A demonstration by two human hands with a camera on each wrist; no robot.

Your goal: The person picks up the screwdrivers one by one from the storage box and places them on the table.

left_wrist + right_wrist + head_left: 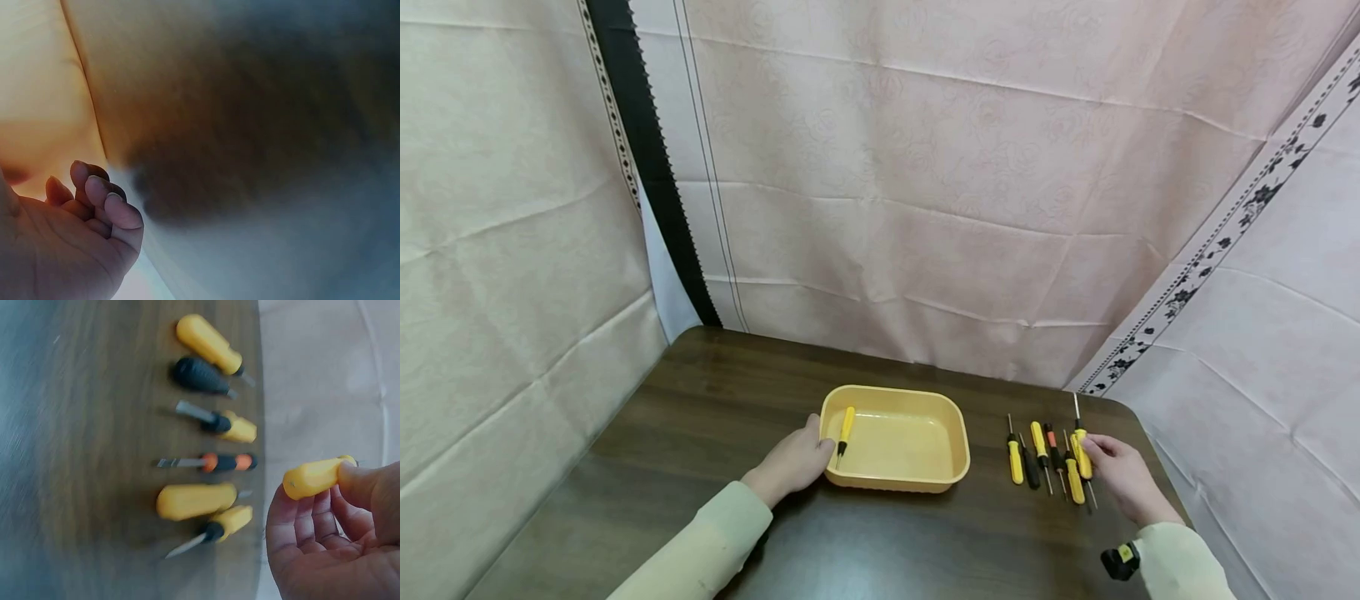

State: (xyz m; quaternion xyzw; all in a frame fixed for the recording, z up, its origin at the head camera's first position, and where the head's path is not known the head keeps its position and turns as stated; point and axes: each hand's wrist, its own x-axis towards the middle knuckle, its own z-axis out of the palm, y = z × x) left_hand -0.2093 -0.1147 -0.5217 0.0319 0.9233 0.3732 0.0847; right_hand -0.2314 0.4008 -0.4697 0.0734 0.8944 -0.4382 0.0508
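Note:
My left hand (793, 458) grips the left end of a yellow plastic tray (898, 484). In the left wrist view its fingers curl beside the tray's wall (44, 75). Inside the tray, along its left side, lies a screwdriver with a yellow handle (847, 423). My right hand (1122, 475) pinches another yellow-handled screwdriver (312, 479) by its handle, shaft pointing away, raised over the right part of the table. Beneath and left of that hand lie several screwdrivers, among them a black-handled one (199, 376), an orange-and-black one (228, 462) and yellow-handled ones (197, 501).
The brown wooden table (880, 550) ends at a pale curtain (910, 208) behind. More light cloth hangs at the left (512, 250) and right (1292, 350). A black device with a yellow patch (1120, 562) is at the right wrist.

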